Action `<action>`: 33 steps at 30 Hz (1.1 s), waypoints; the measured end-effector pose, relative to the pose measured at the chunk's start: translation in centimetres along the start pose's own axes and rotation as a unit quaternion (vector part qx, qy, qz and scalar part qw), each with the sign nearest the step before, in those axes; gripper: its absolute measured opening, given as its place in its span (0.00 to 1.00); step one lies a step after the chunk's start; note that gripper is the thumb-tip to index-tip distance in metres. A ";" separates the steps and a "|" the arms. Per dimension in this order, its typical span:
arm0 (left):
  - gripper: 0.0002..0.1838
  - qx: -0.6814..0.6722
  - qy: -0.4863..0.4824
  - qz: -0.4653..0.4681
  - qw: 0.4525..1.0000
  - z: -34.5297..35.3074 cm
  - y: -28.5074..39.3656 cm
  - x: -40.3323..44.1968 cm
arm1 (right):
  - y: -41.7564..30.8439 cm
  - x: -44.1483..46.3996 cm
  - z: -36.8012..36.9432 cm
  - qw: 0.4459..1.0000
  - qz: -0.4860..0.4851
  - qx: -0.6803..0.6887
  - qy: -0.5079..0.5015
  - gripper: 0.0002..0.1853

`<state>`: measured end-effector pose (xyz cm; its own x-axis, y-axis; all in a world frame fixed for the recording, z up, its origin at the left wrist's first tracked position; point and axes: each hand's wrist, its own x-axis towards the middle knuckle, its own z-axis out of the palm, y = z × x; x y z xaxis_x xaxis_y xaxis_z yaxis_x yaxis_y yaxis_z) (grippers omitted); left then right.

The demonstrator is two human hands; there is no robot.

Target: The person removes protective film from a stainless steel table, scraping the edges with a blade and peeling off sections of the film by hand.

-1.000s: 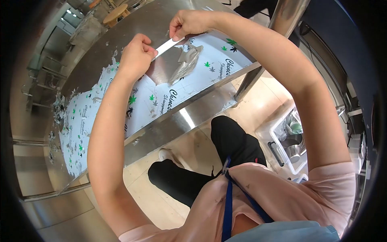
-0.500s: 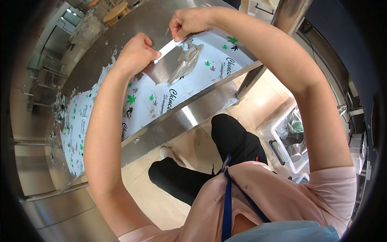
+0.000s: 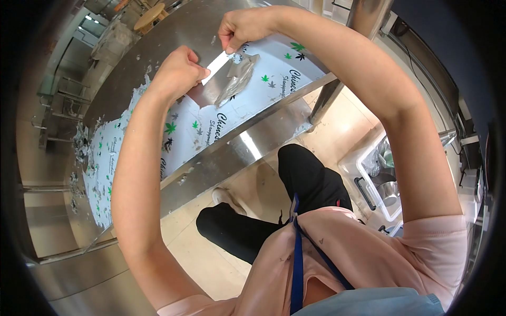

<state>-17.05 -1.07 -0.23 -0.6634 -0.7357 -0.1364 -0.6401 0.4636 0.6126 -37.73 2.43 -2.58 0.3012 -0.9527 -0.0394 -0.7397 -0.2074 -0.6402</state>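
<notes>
Between my two hands stretches a strip of white printed film, part of the film being peeled from the metal table. My left hand pinches its lower left end. Its upper right end is pinched in my right hand. Just below the strip lies a bare shiny metal patch, with a crumpled flap of film along its right side. Around the patch, white film with green and black leaf prints and lettering still covers the table's near part.
Torn film scraps lie at the table's left end. A metal post rises at the table's right. A clear bin with metal items stands on the floor at right. A round wooden stool is at the far left.
The white strip looks wider between my hands than a second ago, and my right hand has shifted slightly up. The view has also shifted slightly.
</notes>
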 end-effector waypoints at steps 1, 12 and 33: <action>0.17 -0.002 -0.001 -0.001 1.000 0.0 0.1 -0.1 | 0.2 0.1 0.0 1.000 -0.003 -0.001 -0.006 0.06; 0.15 -0.025 -0.008 -0.021 0.999 0.4 0.8 -0.6 | 1.2 1.0 -0.3 0.998 -0.055 -0.015 -0.003 0.06; 0.17 -0.015 -0.025 0.000 1.000 0.9 1.3 4.4 | 2.8 -1.1 -1.0 0.984 0.024 -0.120 0.132 0.08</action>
<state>-21.17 -3.22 -0.75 -0.6828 -0.7092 -0.1753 -0.6286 0.4480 0.6357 -40.74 2.65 -3.63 0.1182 -0.9807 0.1556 -0.8793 -0.1762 -0.4425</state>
